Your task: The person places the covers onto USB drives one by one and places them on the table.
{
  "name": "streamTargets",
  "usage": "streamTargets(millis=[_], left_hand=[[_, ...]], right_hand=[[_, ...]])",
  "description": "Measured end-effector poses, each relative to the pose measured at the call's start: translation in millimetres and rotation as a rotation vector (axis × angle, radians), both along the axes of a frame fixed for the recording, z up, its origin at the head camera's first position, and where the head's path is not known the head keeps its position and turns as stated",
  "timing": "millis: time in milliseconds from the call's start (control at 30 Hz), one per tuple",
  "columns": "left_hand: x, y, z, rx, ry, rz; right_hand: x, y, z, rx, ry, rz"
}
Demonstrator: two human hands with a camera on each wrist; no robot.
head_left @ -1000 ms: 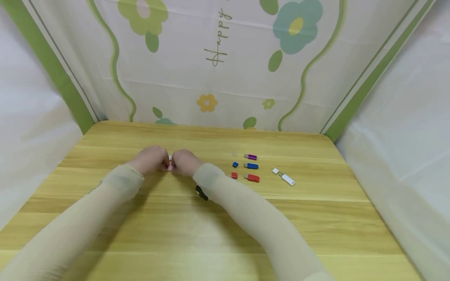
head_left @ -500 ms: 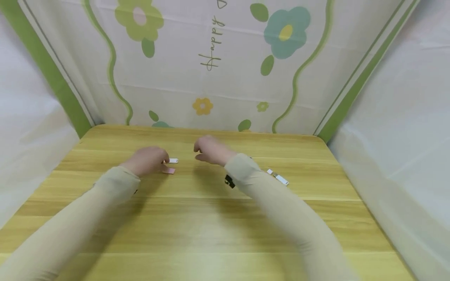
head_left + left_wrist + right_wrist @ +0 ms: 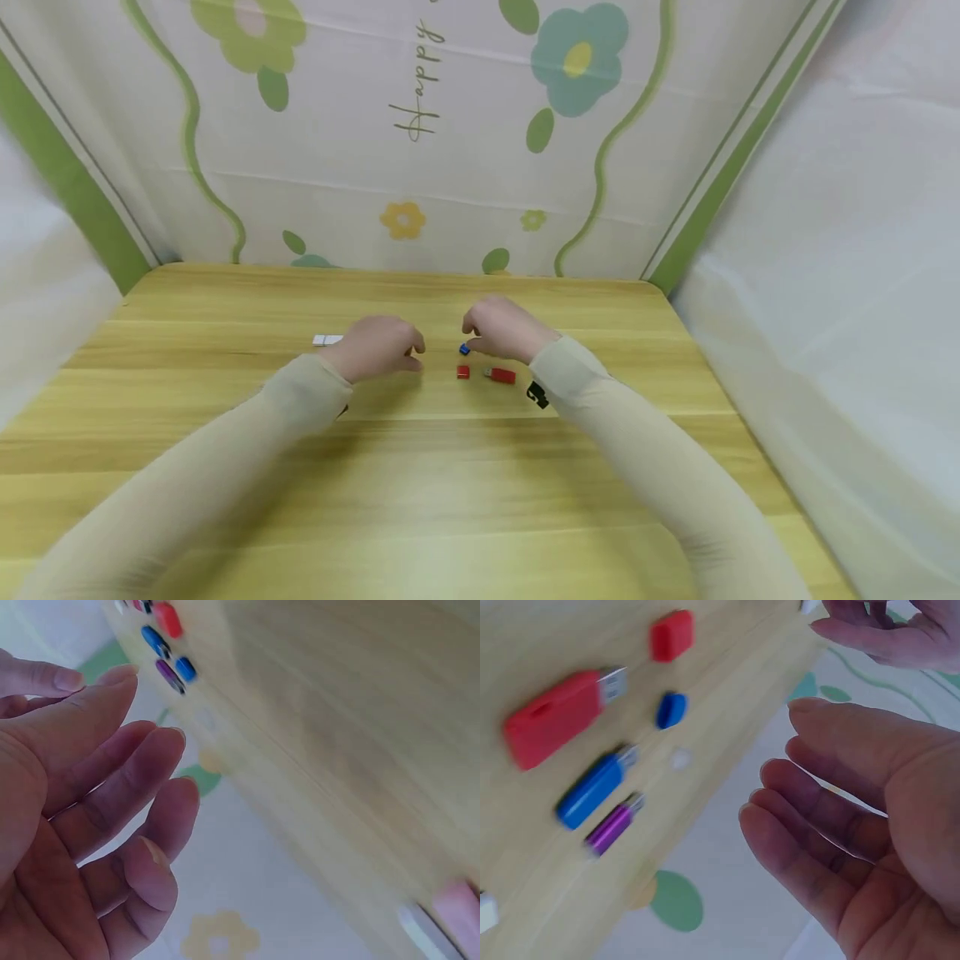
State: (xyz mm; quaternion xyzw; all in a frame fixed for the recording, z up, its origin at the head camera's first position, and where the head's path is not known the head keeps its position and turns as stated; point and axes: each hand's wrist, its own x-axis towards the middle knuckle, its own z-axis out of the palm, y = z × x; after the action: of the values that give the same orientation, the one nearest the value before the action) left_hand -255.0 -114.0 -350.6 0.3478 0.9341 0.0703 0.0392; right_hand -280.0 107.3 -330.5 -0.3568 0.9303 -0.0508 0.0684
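My left hand [image 3: 378, 346] hovers above the table with loosely bent fingers and nothing in them. To its right, my right hand [image 3: 506, 327] hangs over the small caps, also holding nothing; its fingers are relaxed in the right wrist view. Below it lie a blue cap [image 3: 464, 349], a red cap [image 3: 462, 372] and a red USB stick [image 3: 500, 376] with its metal plug bare. The right wrist view also shows a blue USB stick [image 3: 596, 791], a purple USB stick [image 3: 613, 826] and a small clear cap [image 3: 680, 757]. In the head view the right hand and arm cover these sticks.
A white stick-shaped piece [image 3: 327, 340] lies left of the left hand, and a pink piece [image 3: 459, 915] shows beside it in the left wrist view. A white object [image 3: 486, 911] sits at the right wrist view's edge. A patterned curtain [image 3: 405, 167] stands behind the wooden table.
The hands were together at the pink and white pieces. My right hand moved off to the right first, then my left hand let go of the pink piece and followed rightward.
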Motion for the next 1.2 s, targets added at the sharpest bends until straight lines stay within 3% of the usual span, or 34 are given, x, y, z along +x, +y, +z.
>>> streamTargets(millis=[233, 667, 867, 1200], left_hand=[[-9.9, 28.5, -11.6, 0.026, -0.071, -0.015], [-30.0, 55.7, -42.5, 0.037, -0.15, -0.025], [-29.4, 60.6, -44.9, 0.058, -0.18, -0.01], [-26.9, 63.2, -42.6, 0.076, -0.204, -0.015]], right_hand=[[1.3, 22.9, -13.7, 0.001, -0.024, -0.033], [5.1, 41.3, -40.0, -0.006, -0.15, -0.121], [8.4, 43.9, -48.2, -0.023, -0.184, -0.147], [9.9, 45.2, -56.2, -0.02, -0.158, -0.121]])
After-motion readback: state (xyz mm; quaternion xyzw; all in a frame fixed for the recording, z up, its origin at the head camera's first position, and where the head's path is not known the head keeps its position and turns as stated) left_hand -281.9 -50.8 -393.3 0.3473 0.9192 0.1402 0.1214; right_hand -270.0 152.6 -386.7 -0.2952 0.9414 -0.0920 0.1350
